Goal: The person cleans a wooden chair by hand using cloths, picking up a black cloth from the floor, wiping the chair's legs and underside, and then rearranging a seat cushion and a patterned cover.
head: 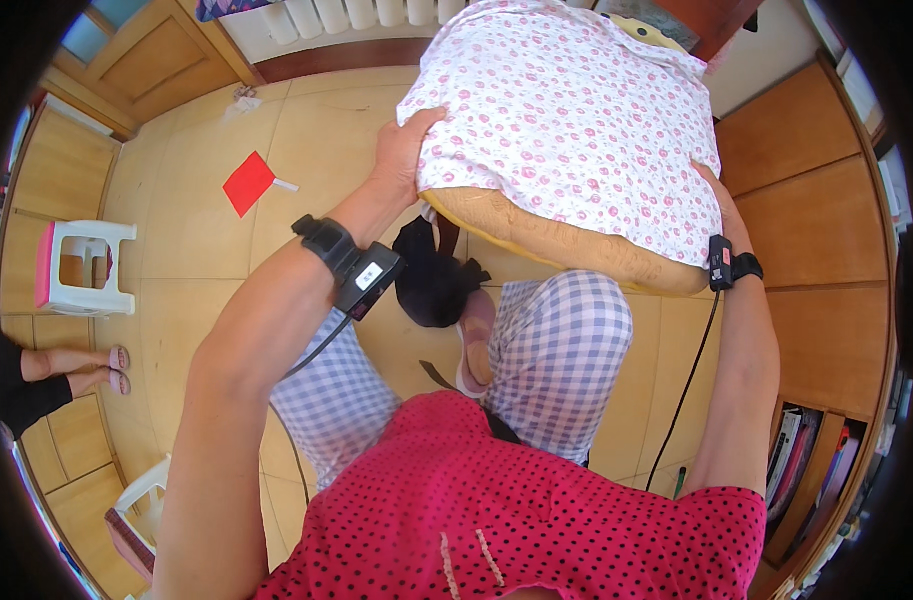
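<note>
A large cushion (591, 240) with tan sides is held up in front of me, a white cloth with pink flowers (569, 127) draped over its upper face. My left hand (410, 150) grips its left edge, thumb on top of the cloth and fingers hidden behind. At the right edge, my right hand (715, 199) is closed round the cushion and cloth, its fingers mostly out of sight. Both wrists carry black straps with small cabled boxes. Under the cushion's near left part, a black bundle (430, 281) lies on the floor beside my foot.
A red square (249, 184) with a white tab lies on the tiles at left. Beyond it stands a white and pink plastic stool (89, 268). Another person's legs (74, 373) show at far left. Wooden cabinets (824, 217) line the right side; a white radiator (351, 19) is ahead.
</note>
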The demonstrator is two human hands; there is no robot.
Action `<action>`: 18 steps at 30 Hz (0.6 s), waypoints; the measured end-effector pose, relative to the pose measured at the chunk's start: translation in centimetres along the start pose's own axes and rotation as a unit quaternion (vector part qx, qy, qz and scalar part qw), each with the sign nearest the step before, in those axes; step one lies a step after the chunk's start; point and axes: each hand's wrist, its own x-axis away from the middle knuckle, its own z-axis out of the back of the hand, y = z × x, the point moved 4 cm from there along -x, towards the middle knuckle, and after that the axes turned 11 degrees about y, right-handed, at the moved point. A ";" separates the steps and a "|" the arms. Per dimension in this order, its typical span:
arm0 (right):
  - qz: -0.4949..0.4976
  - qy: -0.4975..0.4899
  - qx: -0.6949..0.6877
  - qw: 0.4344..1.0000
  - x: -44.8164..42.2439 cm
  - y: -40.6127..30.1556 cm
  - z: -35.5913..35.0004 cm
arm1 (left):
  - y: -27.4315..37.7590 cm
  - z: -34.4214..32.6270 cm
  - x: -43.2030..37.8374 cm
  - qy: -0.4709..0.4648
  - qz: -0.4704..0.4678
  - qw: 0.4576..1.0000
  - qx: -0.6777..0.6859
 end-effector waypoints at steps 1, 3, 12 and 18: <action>0.006 0.003 -0.010 1.000 0.3 0.1 -0.4 | 0.1 0.2 -0.2 0.004 0.000 1.000 0.000; 0.012 0.013 -0.001 1.000 -0.1 0.3 -0.2 | 0.1 0.1 -0.5 -0.018 0.013 0.999 0.025; -0.028 0.069 0.000 0.997 1.6 0.0 0.6 | -1.8 -1.2 -1.2 -0.012 0.012 0.999 0.039; 0.058 0.111 0.107 0.986 -1.5 -0.1 3.9 | -1.7 -0.5 -3.1 -0.115 -0.031 0.989 -0.088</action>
